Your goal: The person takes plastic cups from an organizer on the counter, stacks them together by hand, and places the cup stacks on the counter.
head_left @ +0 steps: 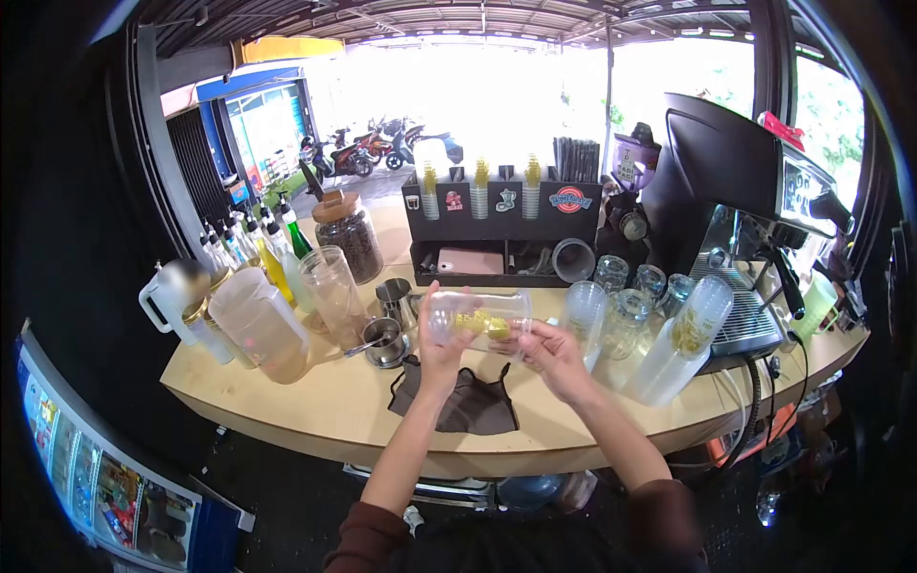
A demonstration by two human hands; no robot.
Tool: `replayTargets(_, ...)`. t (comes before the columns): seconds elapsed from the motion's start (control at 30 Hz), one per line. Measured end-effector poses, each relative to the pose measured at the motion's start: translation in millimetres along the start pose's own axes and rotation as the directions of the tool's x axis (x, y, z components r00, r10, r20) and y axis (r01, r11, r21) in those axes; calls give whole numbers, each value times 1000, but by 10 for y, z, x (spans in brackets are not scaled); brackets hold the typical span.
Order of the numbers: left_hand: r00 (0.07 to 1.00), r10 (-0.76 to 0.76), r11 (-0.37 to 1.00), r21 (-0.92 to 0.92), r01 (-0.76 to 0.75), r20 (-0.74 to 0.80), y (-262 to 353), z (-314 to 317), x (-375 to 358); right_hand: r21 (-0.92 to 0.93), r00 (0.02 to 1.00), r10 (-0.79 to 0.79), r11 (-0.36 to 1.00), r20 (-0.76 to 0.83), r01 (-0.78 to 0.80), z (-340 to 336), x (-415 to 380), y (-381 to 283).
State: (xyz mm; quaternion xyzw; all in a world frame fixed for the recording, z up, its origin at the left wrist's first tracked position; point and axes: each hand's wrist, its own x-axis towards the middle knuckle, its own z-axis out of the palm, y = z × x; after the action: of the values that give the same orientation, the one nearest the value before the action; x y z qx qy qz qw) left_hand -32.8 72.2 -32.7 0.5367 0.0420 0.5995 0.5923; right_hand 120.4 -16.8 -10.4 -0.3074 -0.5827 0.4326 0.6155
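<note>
Above the counter I hold a clear plastic cup [501, 307] with yellow print, lying on its side in the air. My left hand [441, 336] is closed round its left end. At the other end, the fingers of my right hand [557, 358] grip the cup. Beneath my hands a dark grey face mask [463, 406] lies on the counter. Left of my left hand stand a small metal pot [385, 346] with a spoon in it and a metal cup [394, 296]. To the right of my right hand is an upright clear cup [583, 310].
Stacked plastic cups [680, 339], glasses [630, 310] and an espresso machine [735, 258] occupy the right side. A black organizer [487, 227] stands behind, with a phone [470, 261] inside. Pitchers [260, 325], a jar of beans [349, 239] and syrup bottles [275, 253] are at left.
</note>
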Motion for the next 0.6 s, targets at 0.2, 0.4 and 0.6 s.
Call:
replayTargets(0.2,990,-120,993,5,121,-68,2,-12,49,-23,1000,-18,1000,-10,18,142,48,109)
replayTargets(0.4,1000,2,937,350,-9,19,368,-222,359,-594,959,-228,800,-170,84,116,346,-194)
replayTargets(0.6,954,-48,623,756,-204,297,716,-292,826,-817,912,-308,428,270,386,462,1076,-565)
